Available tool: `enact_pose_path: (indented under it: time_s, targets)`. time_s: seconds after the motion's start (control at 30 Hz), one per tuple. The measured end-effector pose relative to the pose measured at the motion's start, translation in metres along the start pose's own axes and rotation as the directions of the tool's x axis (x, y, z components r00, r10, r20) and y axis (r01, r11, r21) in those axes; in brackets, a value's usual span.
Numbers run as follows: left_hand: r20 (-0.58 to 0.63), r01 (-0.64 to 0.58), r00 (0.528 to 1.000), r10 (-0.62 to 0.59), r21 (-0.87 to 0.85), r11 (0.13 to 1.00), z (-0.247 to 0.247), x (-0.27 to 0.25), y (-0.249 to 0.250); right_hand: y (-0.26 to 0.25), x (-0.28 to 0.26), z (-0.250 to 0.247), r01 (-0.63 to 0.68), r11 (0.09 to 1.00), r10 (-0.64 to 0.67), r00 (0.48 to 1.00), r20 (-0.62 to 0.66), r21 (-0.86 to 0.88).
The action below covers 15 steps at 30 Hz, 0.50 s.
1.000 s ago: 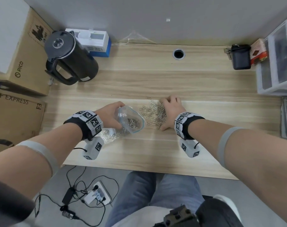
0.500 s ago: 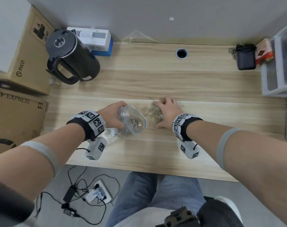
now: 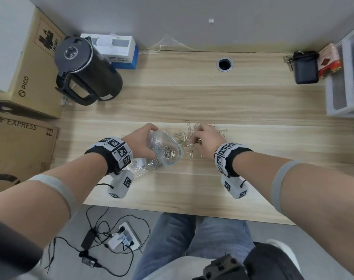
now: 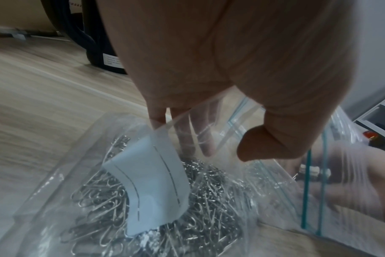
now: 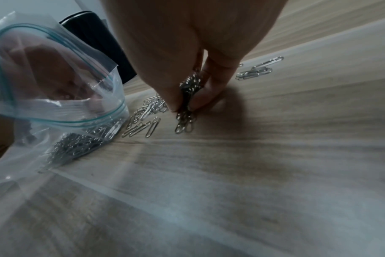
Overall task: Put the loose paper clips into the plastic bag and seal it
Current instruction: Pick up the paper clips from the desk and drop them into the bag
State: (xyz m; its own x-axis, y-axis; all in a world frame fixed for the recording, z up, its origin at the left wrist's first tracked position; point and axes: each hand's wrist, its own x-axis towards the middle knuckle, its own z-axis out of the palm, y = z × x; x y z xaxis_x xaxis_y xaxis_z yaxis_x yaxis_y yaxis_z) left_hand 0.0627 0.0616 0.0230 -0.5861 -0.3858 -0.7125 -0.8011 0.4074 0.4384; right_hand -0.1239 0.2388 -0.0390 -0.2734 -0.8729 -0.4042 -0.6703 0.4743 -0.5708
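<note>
Left hand (image 3: 140, 143) grips the plastic bag (image 3: 166, 150) by its rim, thumb outside and fingers inside the mouth, so the opening stays propped wide and faces the pile. The bag lies on its side on the table (image 3: 192, 188), already heavy with clips and a white paper slip (image 4: 150, 187) (label, probably).

Right hand (image 3: 205, 138) sits just beside the bag mouth, thumb and fingertips clamped on a bunch of paper clips (image 5: 187, 104), their lower ends touching or barely off the wood.

Loose paper clips (image 3: 185, 138) lie scattered between the two hands and a few past the right hand, far side. Bag seal open, blue zip line visible.

Judgement: mid-task, another handful about to go in; short carry since the mouth is kept close. Dangling clips may drop.
</note>
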Motion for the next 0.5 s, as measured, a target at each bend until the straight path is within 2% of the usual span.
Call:
enact_pose_path:
  time_s: [0.23, 0.37, 0.5]
  targets:
    - [0.010, 0.021, 1.000, -0.021, 0.019, 1.000, -0.001, 0.002, 0.002, -0.004, 0.001, -0.010, -0.058, 0.998, 0.058, 0.998, -0.008, 0.039]
    - [0.021, 0.022, 1.000, -0.023, 0.023, 0.999, -0.002, 0.002, 0.002, -0.015, 0.002, -0.027, -0.099, 0.983, 0.106, 0.993, -0.042, 0.154]
    - [0.031, 0.027, 0.999, -0.028, 0.042, 0.999, -0.004, 0.002, 0.007, -0.043, 0.006, -0.036, -0.043, 0.967, 0.050, 0.999, -0.020, 0.251]
